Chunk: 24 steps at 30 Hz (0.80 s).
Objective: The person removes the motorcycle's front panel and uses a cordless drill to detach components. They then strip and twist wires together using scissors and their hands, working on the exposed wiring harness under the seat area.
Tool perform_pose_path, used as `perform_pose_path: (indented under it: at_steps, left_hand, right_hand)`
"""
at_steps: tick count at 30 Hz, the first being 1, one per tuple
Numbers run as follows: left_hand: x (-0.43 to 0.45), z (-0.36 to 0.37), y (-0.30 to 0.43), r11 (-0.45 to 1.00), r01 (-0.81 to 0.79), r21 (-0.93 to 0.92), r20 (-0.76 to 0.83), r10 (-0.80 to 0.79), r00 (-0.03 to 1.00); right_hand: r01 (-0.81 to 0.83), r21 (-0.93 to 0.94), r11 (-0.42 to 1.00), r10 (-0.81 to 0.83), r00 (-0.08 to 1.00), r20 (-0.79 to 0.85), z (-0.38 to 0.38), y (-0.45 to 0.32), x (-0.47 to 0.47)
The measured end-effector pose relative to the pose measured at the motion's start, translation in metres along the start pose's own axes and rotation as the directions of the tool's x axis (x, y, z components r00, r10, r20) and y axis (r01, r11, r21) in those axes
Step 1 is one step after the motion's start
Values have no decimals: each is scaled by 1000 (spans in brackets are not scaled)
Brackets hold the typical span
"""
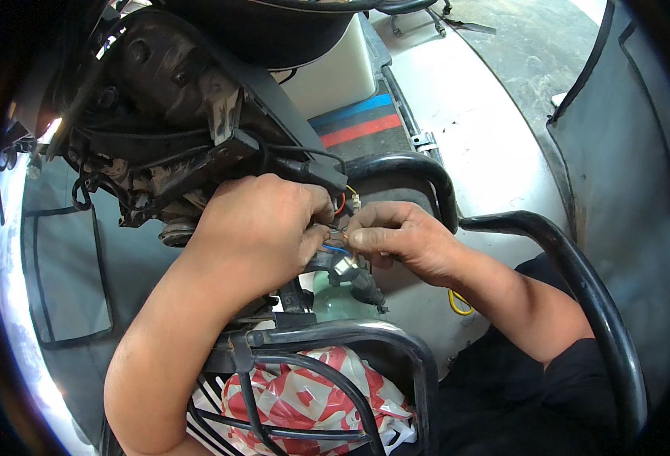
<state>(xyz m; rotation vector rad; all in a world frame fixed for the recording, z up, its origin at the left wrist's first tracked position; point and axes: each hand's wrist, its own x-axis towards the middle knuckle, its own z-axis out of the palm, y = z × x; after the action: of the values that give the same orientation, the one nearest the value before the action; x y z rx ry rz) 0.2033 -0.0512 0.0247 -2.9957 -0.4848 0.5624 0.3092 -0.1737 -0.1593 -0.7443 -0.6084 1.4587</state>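
My left hand reaches in from the left with its thumb and forefinger pinched together on thin wiring. Opposite it, my right hand pinches a thin orange wire, and the fingertips of both hands almost meet. Just below them, a blue wire runs toward a white plastic connector. Behind the fingers hang a red wire and a second white connector with a yellow lead. A dark corrugated part sits under the lower connector. My fingers partly hide the wire ends.
Grimy black vehicle framework fills the upper left. Bent black tubes curve past my right arm. Below, a tubular rack surrounds a red-and-white plastic bag. A yellow cord lies near my right forearm; a white container stands behind.
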Motion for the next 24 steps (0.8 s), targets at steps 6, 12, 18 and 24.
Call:
perform_pose_path:
  at_steps: [6,12,18,24]
  left_hand:
    - [0,-3,0,1000,-7,-25,17,8,1000]
    - [2,-4,-1,992,31,-122,55,-24,998]
    - [3,-6,-1,993,39,-112,63,-32,998]
    - [1,-8,-1,991,32,-127,82,-22,996]
  right_hand:
    - [130,-169,977,-129,991,19,-2,-1,1]
    - [278,-303,911,-293,956,-3,3,3,-3]
    - [285,-528,800,-384,919,-86,9,-2,-6]
    - [367,-541,757,-462,885,-46,13,-3,-5]
